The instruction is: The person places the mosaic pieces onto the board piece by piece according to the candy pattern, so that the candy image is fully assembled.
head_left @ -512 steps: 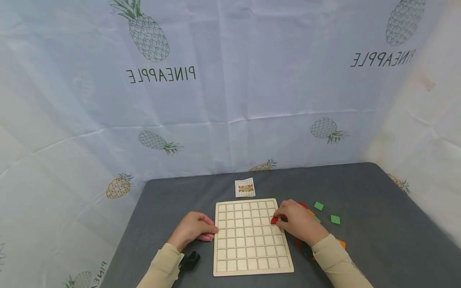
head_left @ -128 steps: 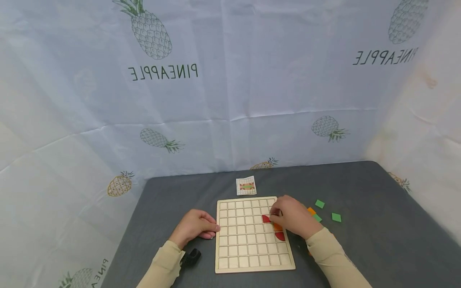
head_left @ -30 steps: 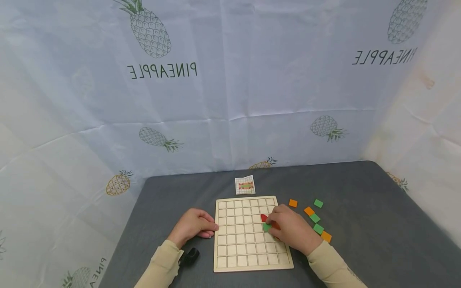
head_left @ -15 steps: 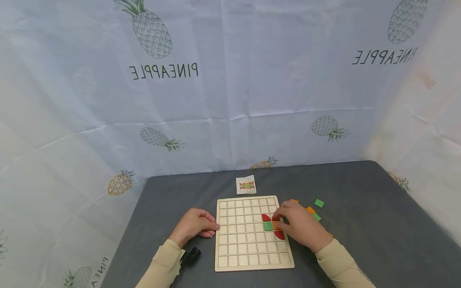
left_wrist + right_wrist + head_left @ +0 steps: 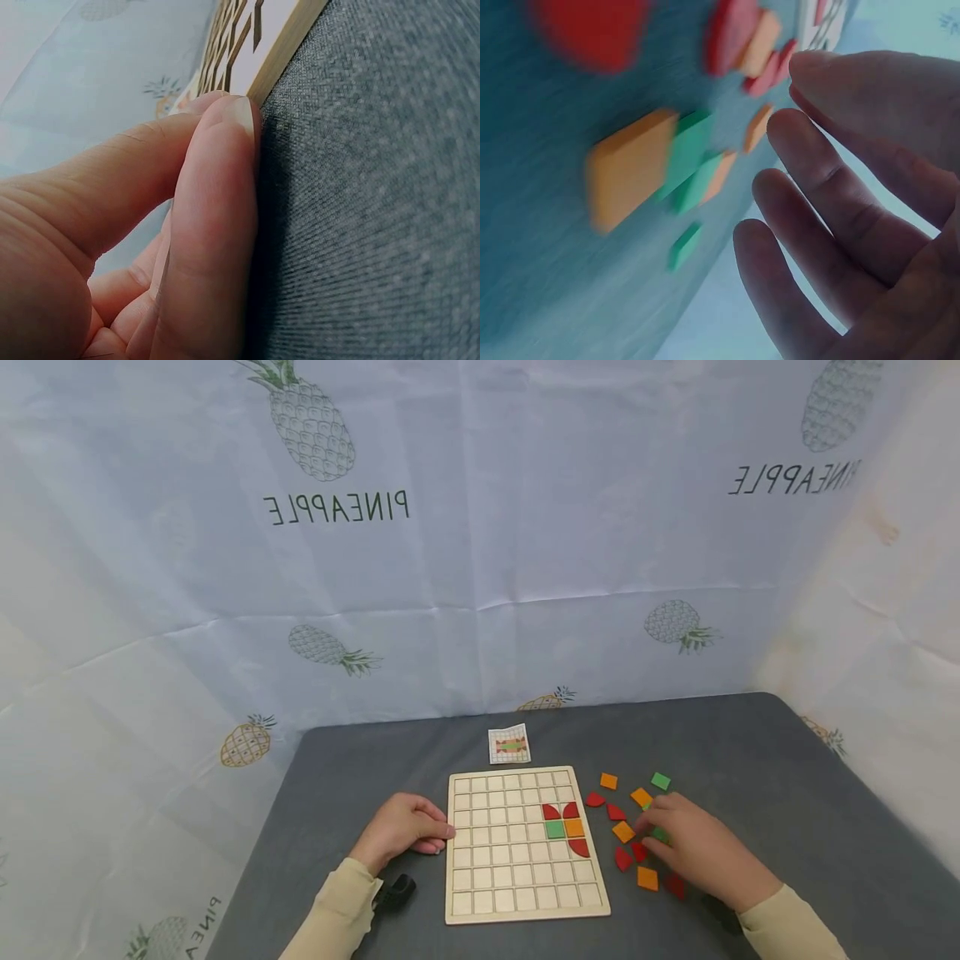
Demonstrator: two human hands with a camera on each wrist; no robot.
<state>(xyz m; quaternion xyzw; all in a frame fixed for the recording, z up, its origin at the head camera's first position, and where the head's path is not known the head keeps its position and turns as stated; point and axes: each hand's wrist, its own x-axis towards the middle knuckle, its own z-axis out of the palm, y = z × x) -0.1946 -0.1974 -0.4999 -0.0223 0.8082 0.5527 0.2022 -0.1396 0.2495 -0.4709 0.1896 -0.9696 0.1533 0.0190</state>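
My left hand [image 5: 408, 827] pinches the left edge of a wooden grid board [image 5: 502, 877]; in the left wrist view, thumb and forefinger meet at the board's edge [image 5: 289, 45]. On the board's right side sit a green square tile [image 5: 555, 829], an orange square tile [image 5: 573, 827] and three red quarter-round tiles [image 5: 578, 847]. Off to the right, my right hand [image 5: 701, 847] hovers over loose tiles, fingers spread and nothing between them. Below it the right wrist view shows an orange tile [image 5: 634, 169], green tiles [image 5: 686, 150] and a blurred red one [image 5: 592, 30].
Behind the board lies a small card [image 5: 509, 745] with a coloured grid pattern. Loose red tiles [image 5: 595, 799], orange tiles [image 5: 647, 878] and green tiles [image 5: 661, 781] are scattered right of the board on the dark grey table [image 5: 360, 760]. A pineapple-print curtain [image 5: 480, 568] hangs behind.
My right hand has left the board and moved right over the loose tiles. Since the oldest frame, red, orange and green tiles have come onto the board. My left hand stays at the edge.
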